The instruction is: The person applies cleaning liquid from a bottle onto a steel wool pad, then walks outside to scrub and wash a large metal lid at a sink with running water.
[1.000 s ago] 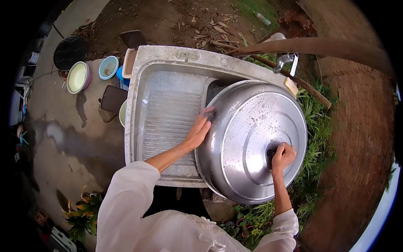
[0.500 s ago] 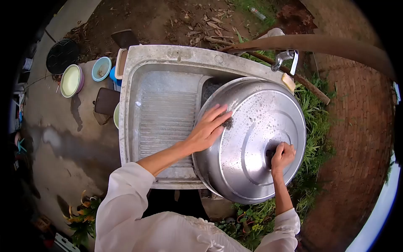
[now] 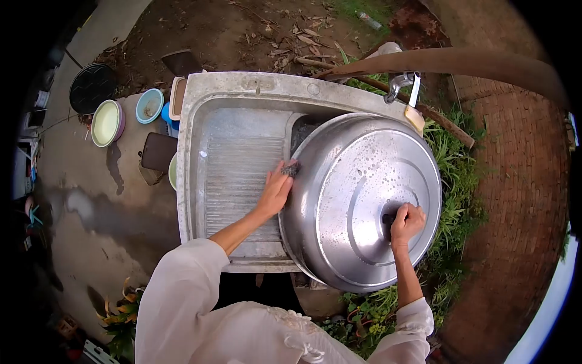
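A big domed metal lid [image 3: 339, 200], speckled with water drops, lies tilted over the right part of a stone sink [image 3: 188, 151]. My right hand [image 3: 407, 225] is closed around the dark knob [image 3: 388, 219] at its centre. On the lid's left side wall, my left hand [image 3: 276, 189] presses a dark grey steel wool scrubber [image 3: 291, 168] against the metal. Its fingers are bent round the scrubber, which shows at the fingertips. Beneath the left forearm is the sink's ribbed washboard [image 3: 242, 176]. The lid hides most of the basin on the right.
A tap [image 3: 403, 85] and a pale yellow sponge [image 3: 414, 118] are at the sink's upper right corner. A curved brown beam [image 3: 473, 64] crosses behind them. Basins, such as a light blue one [image 3: 149, 105], stand on the ground at left. Plants [image 3: 451, 182] grow at right.
My left hand has slid left and slightly down, from the lid's upper rim to its side wall, taking the scrubber along. My right hand stays on the knob.
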### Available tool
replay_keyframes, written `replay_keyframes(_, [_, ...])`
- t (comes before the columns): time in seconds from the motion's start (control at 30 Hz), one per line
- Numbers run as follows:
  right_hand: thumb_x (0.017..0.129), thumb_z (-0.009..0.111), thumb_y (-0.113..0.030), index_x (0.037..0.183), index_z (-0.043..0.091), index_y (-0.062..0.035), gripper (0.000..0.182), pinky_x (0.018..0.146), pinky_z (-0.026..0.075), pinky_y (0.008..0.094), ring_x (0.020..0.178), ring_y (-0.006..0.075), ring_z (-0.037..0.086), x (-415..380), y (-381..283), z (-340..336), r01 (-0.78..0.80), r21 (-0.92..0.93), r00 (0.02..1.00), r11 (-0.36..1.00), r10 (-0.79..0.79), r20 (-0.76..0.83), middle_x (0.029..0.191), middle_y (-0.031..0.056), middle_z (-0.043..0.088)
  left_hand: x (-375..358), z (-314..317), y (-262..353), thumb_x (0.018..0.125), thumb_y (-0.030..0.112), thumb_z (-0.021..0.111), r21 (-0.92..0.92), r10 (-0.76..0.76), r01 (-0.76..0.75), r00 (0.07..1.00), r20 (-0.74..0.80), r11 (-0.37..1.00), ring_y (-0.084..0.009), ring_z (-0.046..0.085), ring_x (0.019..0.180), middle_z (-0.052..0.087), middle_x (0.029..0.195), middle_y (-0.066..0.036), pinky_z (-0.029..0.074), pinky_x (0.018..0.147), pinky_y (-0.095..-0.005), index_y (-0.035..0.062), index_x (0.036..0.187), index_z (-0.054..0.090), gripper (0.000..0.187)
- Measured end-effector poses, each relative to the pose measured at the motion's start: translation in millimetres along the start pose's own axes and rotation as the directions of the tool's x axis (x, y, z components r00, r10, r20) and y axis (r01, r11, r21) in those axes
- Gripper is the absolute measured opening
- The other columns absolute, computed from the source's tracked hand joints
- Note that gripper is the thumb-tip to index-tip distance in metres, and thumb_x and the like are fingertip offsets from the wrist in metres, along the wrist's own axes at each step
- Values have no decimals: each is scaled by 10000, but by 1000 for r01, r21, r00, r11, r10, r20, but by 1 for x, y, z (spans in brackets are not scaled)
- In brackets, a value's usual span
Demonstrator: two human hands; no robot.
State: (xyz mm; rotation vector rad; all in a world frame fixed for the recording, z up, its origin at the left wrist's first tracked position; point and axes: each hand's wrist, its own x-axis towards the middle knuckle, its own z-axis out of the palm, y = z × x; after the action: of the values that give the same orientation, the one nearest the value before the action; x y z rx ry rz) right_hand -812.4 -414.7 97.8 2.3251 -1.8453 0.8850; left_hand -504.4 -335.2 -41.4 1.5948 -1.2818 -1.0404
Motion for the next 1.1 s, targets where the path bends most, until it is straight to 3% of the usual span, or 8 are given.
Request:
replay_keyframes(0.07, [840,539,-176,571,472,-32,312,603,313,419,596,312,411,2,2,0,18,-6,1000,1000,-18,22,564,143,426,-62,24,7,998,116,373,-356,-35,-21,988,-150,934,-356,236,1427,373,1501,-102,141,1164,-435,68,1357,482,378])
replay_keyframes(0.23, [849,537,-175,572,455,-21,327,613,309,411,590,289,400,-1,1,-3,4,-2,998,1000,-3,55,562,141,414,34,12,0,978,81,402,-185,45,-67,991,-124,980,-383,306,1387,461,1420,-159,253,1135,-408,69,1341,509,378])
replay_keyframes(0.37, [853,524,-172,576,443,-12,330,598,303,409,585,286,393,3,6,-4,21,-17,997,1000,-20,74,558,144,399,175,21,2,965,154,485,-144,317,-309,948,40,940,-302,606,844,636,953,-193,458,792,-352,1,1056,578,201])
replay_keyframes(0.4, [854,520,-173,577,440,-10,331,592,301,408,584,287,391,3,8,-4,17,-22,996,1000,-15,85,557,146,394,185,23,7,943,153,495,-112,143,-128,981,133,985,-377,600,1004,615,1099,-209,469,823,-422,25,1048,609,201])
replay_keyframes(0.7, [778,550,-121,521,438,-50,289,554,292,409,522,290,382,13,28,-5,128,69,992,989,-129,14,502,121,401,79,26,-7,935,122,513,-236,26,-79,976,-218,969,-338,568,828,572,909,-189,444,754,-379,-43,964,571,177])
replay_keyframes(0.9, [750,594,-77,548,480,-53,233,585,315,398,573,270,406,28,31,-30,278,215,912,936,-327,247,516,84,429,-78,56,16,960,45,447,-327,-184,79,935,-302,942,-318,483,1261,528,1341,-194,339,1068,-340,-49,1263,530,328])
replay_keyframes(1.0, [779,572,-47,740,561,-30,44,739,405,399,809,303,525,15,15,-26,136,166,945,977,-178,275,797,137,592,-100,67,43,956,51,440,-282,-128,12,909,-397,959,-341,431,1304,486,1385,-194,305,1098,-384,-33,1291,520,355])
replay_keyframes(1.1, [818,489,19,1145,515,31,328,1094,278,435,1319,388,364,-4,1,-14,-126,242,992,962,116,54,1403,224,396,-77,51,102,941,70,467,-74,184,-224,915,-360,972,-361,389,1330,465,1407,-175,275,1122,-423,-6,1278,543,354])
